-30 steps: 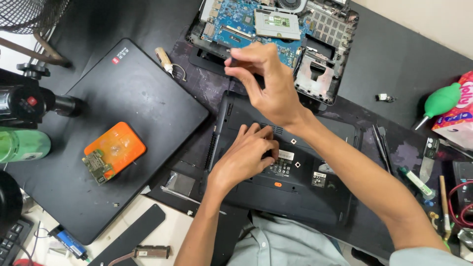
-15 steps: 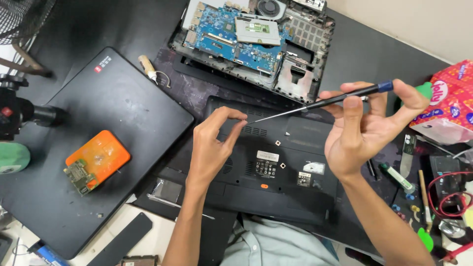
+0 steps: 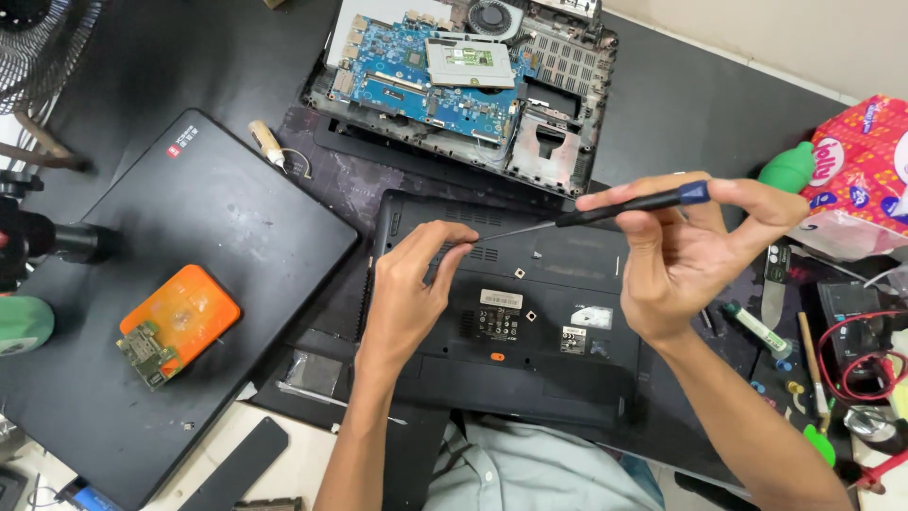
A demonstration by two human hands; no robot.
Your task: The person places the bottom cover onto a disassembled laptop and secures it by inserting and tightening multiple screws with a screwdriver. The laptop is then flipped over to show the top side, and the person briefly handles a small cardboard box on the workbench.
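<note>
- Head view: the right hand [image 3: 683,260] pinches a thin screwdriver [image 3: 605,209] between thumb and fingers, closed tight on its black grip with the blue end. The metal tip slants down to the left, toward the left hand.
- The left hand [image 3: 409,293] rests on the upturned black laptop [image 3: 530,322] in the middle of the desk. Its fingers are curled together at the tip of the screwdriver. I cannot tell if a tiny screw sits between them.
- To do this well, I think the tip should go straight into the screw head, and the left fingers should steady it so it does not slip and scratch the plastic.
- The laptop bottom is dull, hard plastic with slotted vents and small stickers.
- Far from the person lies an opened laptop base [image 3: 463,85] with a blue circuit board, a shiny metal plate and a round fan.
- On the left is a closed black laptop [image 3: 227,246], flat and smooth. An orange box [image 3: 184,317] with a small green board sits on it.
- On the right are a pink tissue pack [image 3: 865,170], a green bulb [image 3: 787,168], red wires [image 3: 851,360] and small tools.
</note>
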